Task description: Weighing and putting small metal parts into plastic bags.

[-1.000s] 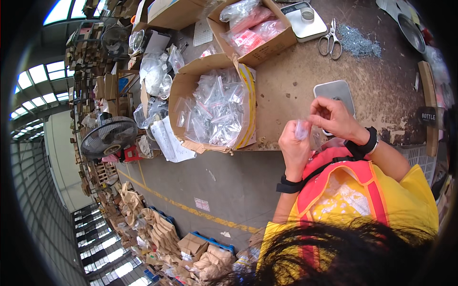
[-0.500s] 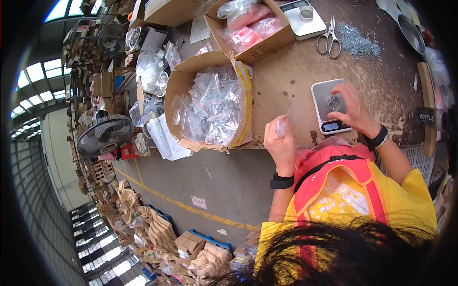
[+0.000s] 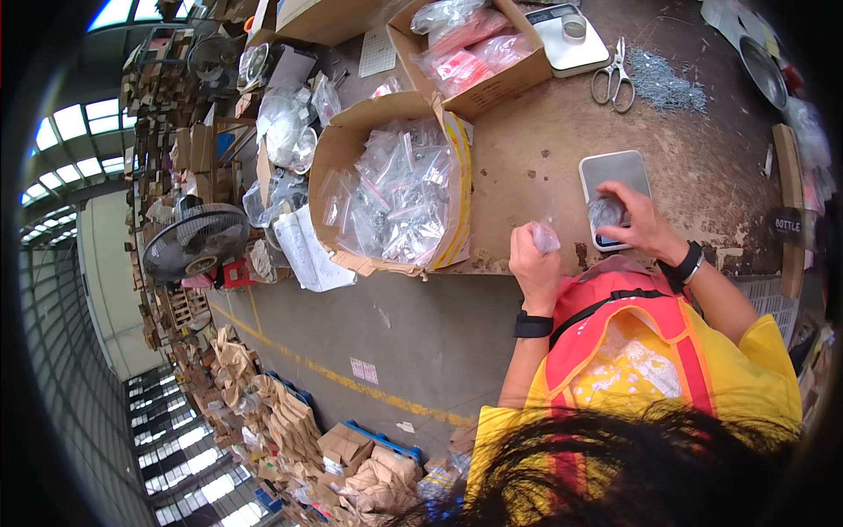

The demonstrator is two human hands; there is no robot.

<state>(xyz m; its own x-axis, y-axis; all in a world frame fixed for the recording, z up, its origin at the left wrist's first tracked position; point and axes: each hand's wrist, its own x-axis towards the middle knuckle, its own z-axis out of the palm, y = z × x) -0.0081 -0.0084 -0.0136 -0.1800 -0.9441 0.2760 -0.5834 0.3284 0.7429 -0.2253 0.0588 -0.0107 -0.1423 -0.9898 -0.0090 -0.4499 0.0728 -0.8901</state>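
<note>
My right hand point(image 3: 645, 220) has its fingers wrapped round a small round clear cup point(image 3: 603, 213), which looks to hold small metal pieces. Below the cup lies a compact digital scale point(image 3: 615, 167) with a grey plate, its display partly covered by the hand. To the left, my left hand point(image 3: 534, 274) is closed on a thin clear plastic bag point(image 3: 546, 237) near the table's front edge. Farther back, a heap of small silvery metal pieces point(image 3: 666, 83) lies beside metal scissors point(image 3: 614, 83).
A cardboard box point(image 3: 458, 189) full of filled clear bags stands left of my hands. Behind it, another carton point(image 3: 500, 92) holds red and clear plastic packs. A white scale point(image 3: 571, 57) bears a round container point(image 3: 573, 28). A metal bowl point(image 3: 762, 72) sits far right.
My right hand has lifted the cup off the scale plate and drawn it nearer. My left hand has moved slightly right with the bag.
</note>
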